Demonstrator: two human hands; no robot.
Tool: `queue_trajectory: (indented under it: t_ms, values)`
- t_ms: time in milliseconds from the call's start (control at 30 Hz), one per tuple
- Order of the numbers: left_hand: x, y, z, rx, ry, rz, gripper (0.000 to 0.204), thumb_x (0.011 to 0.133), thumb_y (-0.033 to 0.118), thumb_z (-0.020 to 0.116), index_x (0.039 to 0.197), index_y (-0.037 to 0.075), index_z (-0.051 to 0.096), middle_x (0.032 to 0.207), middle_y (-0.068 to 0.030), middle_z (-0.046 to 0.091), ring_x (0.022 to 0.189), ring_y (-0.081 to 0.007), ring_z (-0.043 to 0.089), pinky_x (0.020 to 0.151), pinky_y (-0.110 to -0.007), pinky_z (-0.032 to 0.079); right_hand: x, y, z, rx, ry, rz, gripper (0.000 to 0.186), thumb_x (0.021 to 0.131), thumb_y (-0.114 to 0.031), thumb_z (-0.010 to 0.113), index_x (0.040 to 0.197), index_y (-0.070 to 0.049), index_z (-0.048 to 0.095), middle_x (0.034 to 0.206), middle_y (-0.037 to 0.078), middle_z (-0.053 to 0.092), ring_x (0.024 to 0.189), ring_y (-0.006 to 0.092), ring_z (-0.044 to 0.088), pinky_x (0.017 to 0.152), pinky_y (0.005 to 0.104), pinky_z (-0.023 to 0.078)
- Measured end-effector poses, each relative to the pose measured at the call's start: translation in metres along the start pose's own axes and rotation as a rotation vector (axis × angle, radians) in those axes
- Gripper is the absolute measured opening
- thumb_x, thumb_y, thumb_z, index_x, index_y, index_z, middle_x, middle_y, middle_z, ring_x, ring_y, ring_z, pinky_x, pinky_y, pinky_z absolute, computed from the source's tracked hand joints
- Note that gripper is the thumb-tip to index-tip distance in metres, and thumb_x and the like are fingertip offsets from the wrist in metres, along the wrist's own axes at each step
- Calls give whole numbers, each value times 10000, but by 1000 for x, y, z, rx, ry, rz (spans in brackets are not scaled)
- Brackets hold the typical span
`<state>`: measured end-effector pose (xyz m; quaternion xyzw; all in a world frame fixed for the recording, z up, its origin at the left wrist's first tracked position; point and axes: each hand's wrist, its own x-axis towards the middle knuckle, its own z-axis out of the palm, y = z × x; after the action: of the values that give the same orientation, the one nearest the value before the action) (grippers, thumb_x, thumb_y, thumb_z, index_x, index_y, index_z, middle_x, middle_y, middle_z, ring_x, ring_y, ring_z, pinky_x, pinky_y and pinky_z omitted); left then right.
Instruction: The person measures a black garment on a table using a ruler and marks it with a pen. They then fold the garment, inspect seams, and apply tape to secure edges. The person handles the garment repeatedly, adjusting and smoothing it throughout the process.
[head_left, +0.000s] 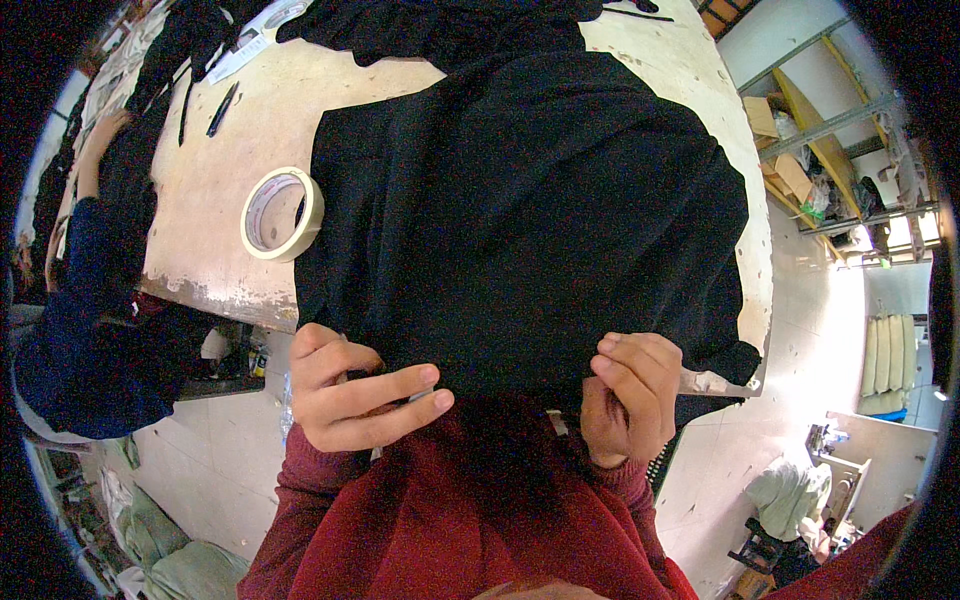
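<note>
A wide piece of black cloth (530,220) lies over the table's near edge and hangs toward me. My left hand (360,390) is closed on its near left corner, with two fingers stretched across the front. On the near right edge, my right hand (635,390) pinches the cloth between thumb and curled fingers. Between both hands the near edge runs fairly straight. A roll of cream masking tape (283,214) rests against the cloth's left side, above my left hand.
The pale worktable (220,190) has a worn edge. A dark pen (223,109), more black cloth (430,30) and a paper sheet (243,48) lie farther back. At left a co-worker in a dark blue sleeve (85,240) handles dark fabric. Shelves (820,150) stand at right.
</note>
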<state>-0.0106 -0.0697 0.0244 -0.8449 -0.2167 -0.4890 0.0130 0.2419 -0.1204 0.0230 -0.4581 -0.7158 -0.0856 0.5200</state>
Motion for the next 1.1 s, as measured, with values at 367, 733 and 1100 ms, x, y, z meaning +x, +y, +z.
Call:
queue_trajectory:
  t_ms: [367, 733, 1100]
  values:
    - [-9, -7, -12, 79, 104, -16, 179, 690, 222, 685, 832, 299, 763, 939, 135, 703, 709, -94, 549, 629, -266, 354, 3, 4, -3, -108, 60, -47, 285, 657, 158, 593, 882, -16, 615, 865, 134, 660, 779, 288, 646, 707, 409, 529]
    - [-15, -15, -19, 173, 212, -78, 130, 750, 208, 616, 719, 256, 733, 853, 68, 712, 672, -116, 595, 668, -291, 367, 1, 2, -9, -169, 102, -85, 346, 614, 173, 534, 898, -12, 602, 879, 139, 653, 783, 296, 636, 712, 423, 526]
    - [15, -37, -5, 571, 351, -515, 217, 771, -158, 621, 849, 37, 674, 1028, -138, 662, 878, -219, 593, 761, -323, 440, 2, 0, -6, -198, -64, 30, 389, 611, 37, 695, 990, -43, 667, 957, 85, 657, 858, 267, 644, 797, 411, 489]
